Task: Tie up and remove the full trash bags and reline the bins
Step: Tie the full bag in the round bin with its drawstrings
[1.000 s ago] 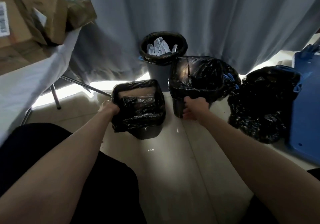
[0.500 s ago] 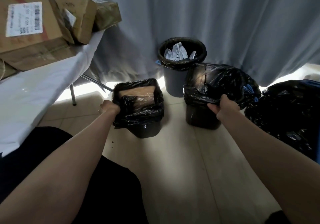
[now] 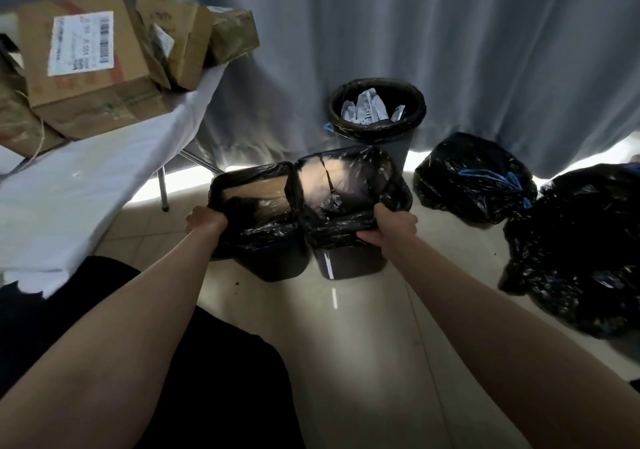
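Dim floor (image 3: 346, 327), hands' (image 3: 206, 218) fingertips hidden

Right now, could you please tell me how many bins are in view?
3: one square bin held by the left hand, one touching it, held by the right hand, and a round bin behind by the curtain. None seem hidden.

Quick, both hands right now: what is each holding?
Left hand: grips the rim of the left square bin.
Right hand: grips the liner edge of the right square bin.

Box label (image 3: 81, 43) text blurred; rightmost tied bag (image 3: 585, 251) cut by frame edge
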